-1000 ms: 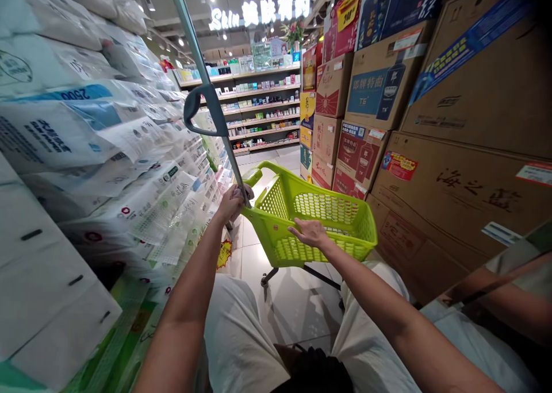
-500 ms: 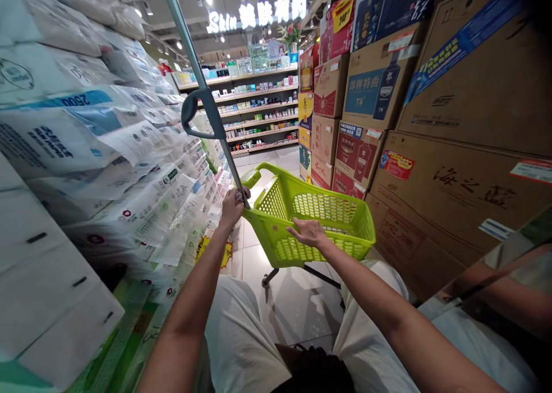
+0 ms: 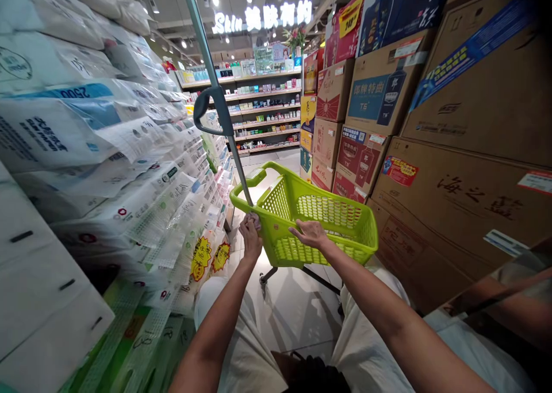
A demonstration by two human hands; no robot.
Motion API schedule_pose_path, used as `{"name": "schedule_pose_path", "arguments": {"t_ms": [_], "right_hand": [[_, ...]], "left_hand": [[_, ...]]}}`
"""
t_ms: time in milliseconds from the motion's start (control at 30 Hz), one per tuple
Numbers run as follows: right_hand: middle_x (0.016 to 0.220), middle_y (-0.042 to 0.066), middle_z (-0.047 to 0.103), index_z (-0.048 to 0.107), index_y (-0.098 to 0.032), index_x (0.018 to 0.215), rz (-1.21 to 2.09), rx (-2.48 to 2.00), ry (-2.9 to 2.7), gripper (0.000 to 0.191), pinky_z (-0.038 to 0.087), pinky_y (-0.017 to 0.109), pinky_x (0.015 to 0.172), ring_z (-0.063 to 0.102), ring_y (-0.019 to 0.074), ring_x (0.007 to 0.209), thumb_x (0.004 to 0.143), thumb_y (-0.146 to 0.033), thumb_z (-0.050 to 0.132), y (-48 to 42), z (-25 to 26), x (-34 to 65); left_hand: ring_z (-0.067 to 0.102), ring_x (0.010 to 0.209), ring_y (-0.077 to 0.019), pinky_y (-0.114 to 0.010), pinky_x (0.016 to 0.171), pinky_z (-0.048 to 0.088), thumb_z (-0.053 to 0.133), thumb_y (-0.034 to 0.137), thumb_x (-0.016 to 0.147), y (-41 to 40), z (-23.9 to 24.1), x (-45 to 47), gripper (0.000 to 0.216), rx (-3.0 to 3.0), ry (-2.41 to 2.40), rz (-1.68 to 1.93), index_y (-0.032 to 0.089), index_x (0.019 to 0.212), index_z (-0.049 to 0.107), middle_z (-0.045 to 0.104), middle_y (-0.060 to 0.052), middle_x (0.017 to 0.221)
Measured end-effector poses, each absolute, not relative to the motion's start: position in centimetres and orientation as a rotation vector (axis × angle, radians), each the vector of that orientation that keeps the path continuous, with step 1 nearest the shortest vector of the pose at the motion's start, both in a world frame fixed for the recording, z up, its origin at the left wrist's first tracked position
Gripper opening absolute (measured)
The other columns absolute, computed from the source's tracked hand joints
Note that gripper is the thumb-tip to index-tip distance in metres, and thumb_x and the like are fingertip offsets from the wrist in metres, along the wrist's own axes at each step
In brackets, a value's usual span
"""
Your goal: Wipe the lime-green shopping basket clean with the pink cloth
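A lime-green wheeled shopping basket [image 3: 345, 232] stands on the tiled aisle floor in front of me. Its grey telescopic pull handle [image 3: 215, 103] rises up and to the left past the top of the view. My left hand [image 3: 251, 232] is closed round a small greyish wad, held against the basket's near-left corner at the foot of the handle pole. My right hand [image 3: 311, 234] rests on the basket's near rim with its fingers curled over the edge. The basket looks to hold nothing.
Stacked packs of tissue paper [image 3: 107, 151] wall the left side. Brown and red cardboard cartons [image 3: 452, 151] are piled high on the right. The narrow aisle leads to lit shelves of cosmetics [image 3: 263, 106]. Another person's arm [image 3: 500, 301] shows at the lower right.
My left hand slid down and to the right, from the handle pole to the basket's corner. The view shifted slightly; the right hand stayed on the rim.
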State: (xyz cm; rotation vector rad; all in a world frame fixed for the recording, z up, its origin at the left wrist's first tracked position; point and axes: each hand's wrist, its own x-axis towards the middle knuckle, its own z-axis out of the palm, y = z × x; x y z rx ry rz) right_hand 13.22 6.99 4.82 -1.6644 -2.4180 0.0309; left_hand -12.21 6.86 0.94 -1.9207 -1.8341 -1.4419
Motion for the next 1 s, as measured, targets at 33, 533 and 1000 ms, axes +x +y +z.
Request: {"name": "schedule_pose_path", "arguments": {"t_ms": [33, 533, 1000], "right_hand": [[0.092, 0.009, 0.076, 0.065, -0.022, 0.111, 0.028, -1.661, -2.427, 0.071, 0.034, 0.029, 0.070, 0.070, 0.0234, 0.084, 0.102, -0.073, 0.016, 7.0, 4.8, 13.2], [0.095, 0.010, 0.078, 0.066, -0.022, 0.113, -0.008, -1.627, -2.493, 0.069, 0.033, 0.029, 0.070, 0.071, 0.0229, 0.085, 0.103, -0.071, 0.018, 7.2, 5.7, 13.3], [0.094, 0.005, 0.078, 0.067, -0.026, 0.105, -0.040, -1.648, -2.388, 0.057, 0.021, 0.030, 0.061, 0.067, 0.0204, 0.080, 0.106, -0.063, 0.023, 10.3, 3.3, 15.9]], "left_hand": [[0.048, 0.131, -0.0372, -0.060, 0.114, 0.042, 0.051, 0.004, 0.078, 7.3, 1.7, -12.5, 0.057, -1.888, -1.817, -1.486, 0.015, 0.134, 0.051, 0.048, -0.022, 0.132], [0.050, 0.138, -0.0332, -0.054, 0.115, 0.046, 0.057, 0.024, 0.092, 4.6, -3.9, -10.2, 0.045, -1.836, -1.916, -1.740, 0.020, 0.136, 0.052, 0.050, -0.020, 0.139], [0.051, 0.133, -0.0290, -0.050, 0.114, 0.045, 0.059, 0.028, 0.094, 6.7, -3.3, -8.4, 0.027, -1.709, -1.857, -1.978, 0.019, 0.119, 0.063, 0.052, -0.017, 0.133]]}}
